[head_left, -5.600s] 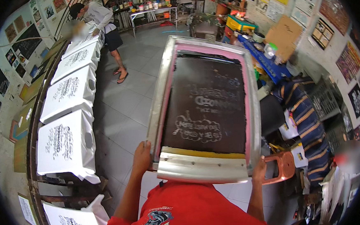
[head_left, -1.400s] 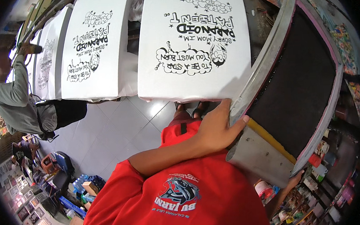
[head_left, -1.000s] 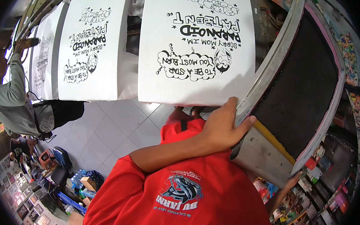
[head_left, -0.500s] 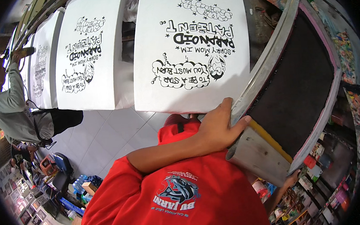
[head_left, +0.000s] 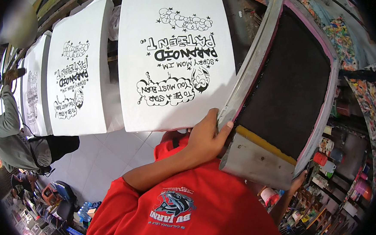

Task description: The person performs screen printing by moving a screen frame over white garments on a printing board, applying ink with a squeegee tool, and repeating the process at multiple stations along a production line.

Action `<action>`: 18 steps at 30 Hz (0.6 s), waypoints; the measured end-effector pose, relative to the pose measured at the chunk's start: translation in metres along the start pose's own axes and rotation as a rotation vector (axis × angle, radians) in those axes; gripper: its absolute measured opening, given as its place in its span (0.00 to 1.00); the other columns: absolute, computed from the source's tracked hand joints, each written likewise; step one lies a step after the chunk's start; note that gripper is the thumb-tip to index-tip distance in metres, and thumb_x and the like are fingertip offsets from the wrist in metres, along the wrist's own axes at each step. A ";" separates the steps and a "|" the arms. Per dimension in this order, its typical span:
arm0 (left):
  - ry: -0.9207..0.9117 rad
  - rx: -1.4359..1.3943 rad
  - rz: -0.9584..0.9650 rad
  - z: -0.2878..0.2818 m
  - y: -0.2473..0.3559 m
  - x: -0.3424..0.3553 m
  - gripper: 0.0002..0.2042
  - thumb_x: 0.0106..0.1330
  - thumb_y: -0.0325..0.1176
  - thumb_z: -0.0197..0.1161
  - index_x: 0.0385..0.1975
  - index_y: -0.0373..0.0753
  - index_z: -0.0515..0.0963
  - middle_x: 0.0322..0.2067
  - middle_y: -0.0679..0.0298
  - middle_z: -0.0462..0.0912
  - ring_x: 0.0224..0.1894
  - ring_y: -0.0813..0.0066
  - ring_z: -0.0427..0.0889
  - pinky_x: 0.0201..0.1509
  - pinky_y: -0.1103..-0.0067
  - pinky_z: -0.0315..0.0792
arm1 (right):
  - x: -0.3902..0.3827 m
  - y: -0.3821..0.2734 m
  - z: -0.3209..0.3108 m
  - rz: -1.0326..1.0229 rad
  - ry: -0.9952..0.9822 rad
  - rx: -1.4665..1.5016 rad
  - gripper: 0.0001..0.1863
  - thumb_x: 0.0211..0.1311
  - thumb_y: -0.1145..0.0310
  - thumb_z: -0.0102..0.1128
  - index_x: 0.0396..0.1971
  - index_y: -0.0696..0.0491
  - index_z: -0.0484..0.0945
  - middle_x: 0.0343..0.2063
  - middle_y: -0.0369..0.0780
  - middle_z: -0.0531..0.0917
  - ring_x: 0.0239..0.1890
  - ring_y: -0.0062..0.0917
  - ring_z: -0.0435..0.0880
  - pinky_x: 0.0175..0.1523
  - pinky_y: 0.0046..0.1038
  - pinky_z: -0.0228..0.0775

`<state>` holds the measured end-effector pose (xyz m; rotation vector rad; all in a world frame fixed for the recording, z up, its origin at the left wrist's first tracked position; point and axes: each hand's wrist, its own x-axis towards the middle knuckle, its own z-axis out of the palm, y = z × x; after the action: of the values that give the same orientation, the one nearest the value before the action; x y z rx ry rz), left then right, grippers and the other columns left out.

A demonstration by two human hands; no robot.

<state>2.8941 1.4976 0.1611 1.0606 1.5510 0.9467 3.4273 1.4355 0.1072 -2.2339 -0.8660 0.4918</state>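
A screen-printing frame [head_left: 229,104] with a dark mesh is held tilted at my right side, between both hands. My left hand [head_left: 208,135] is closed on its left corner, thumb over the edge. At the lower right corner my right hand [head_left: 298,182] grips the frame; most of its fingers are hidden behind it. Inside the frame, at the near end, lies a wide grey squeegee [head_left: 259,158] with a yellowish blade edge against the black ink. Just left of the frame, a white printed shirt panel [head_left: 140,34] lies flat with black lettering and drawings.
More printed white panels [head_left: 89,20] line up to the left. A person in a grey top [head_left: 9,143] stands beside them. Chairs [head_left: 65,191] and bottles [head_left: 84,210] stand on the tiled floor [head_left: 98,159]. Paint-splattered cloths and shelves of pots [head_left: 270,195] are at the right.
The whole view has shifted, with panels and frame appearing further left. Both hands keep their hold on the frame. A blurred round shape has come into the upper left.
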 end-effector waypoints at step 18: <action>0.140 0.053 0.041 0.004 -0.016 -0.008 0.25 0.71 0.47 0.54 0.48 0.24 0.68 0.23 0.46 0.76 0.24 0.52 0.78 0.30 0.63 0.69 | 0.023 0.003 0.019 -0.072 -0.028 -0.092 0.38 0.73 0.41 0.37 0.53 0.66 0.74 0.52 0.56 0.77 0.52 0.45 0.75 0.59 0.39 0.63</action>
<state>2.8962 1.4857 0.1477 1.0868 1.6825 1.0317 3.4336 1.4588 0.0896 -2.2745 -0.9981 0.4590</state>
